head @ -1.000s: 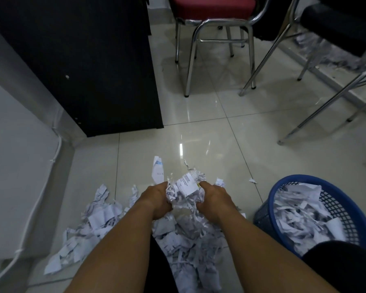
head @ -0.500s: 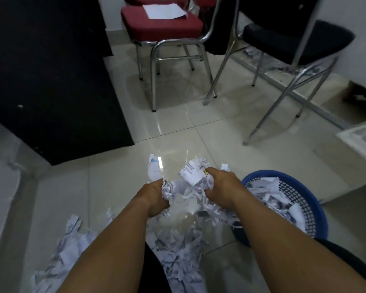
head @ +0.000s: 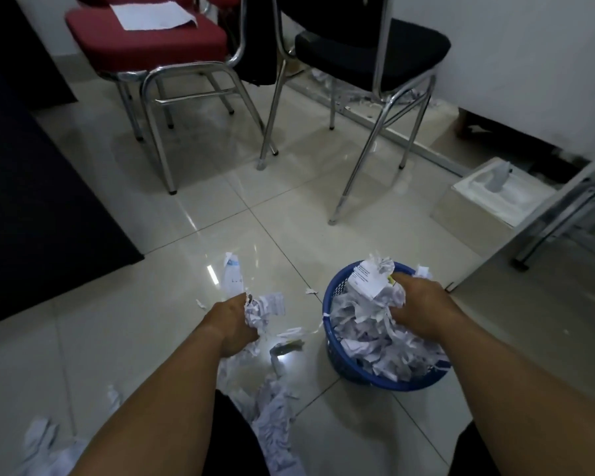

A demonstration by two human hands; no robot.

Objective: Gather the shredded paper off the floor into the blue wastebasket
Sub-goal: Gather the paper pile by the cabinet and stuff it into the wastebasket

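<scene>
Grips a wad of shredded paper in the right hand, fingers curled round it, directly over the mouth of the blue wastebasket. Pinches a smaller clump in the left hand, low above the floor tiles and short of the basket rim, off to its left.

Looks like mid-delivery. Release the right wad first, low inside the rim, given a basket already heaped to its edge. Press down lightly to make room rather than dropping from height. Then carry the left clump across with the grip kept tight, given the loose strips between hand and basket, falling or lying, hard to tell which. Keep the forearms off the basket wall, probably light enough to tip.

As for the basket: stands upright on the tiles, mouth up, round in plan, so no long axis worth naming.

Leaves plenty to collect: a heap of shreds below the left hand, stretched along a line from that hand back toward the knees, plus a smaller patch at lower left. Shows one long printed strip poking out of the left fist, lengthwise up and away toward the red chair.
</scene>
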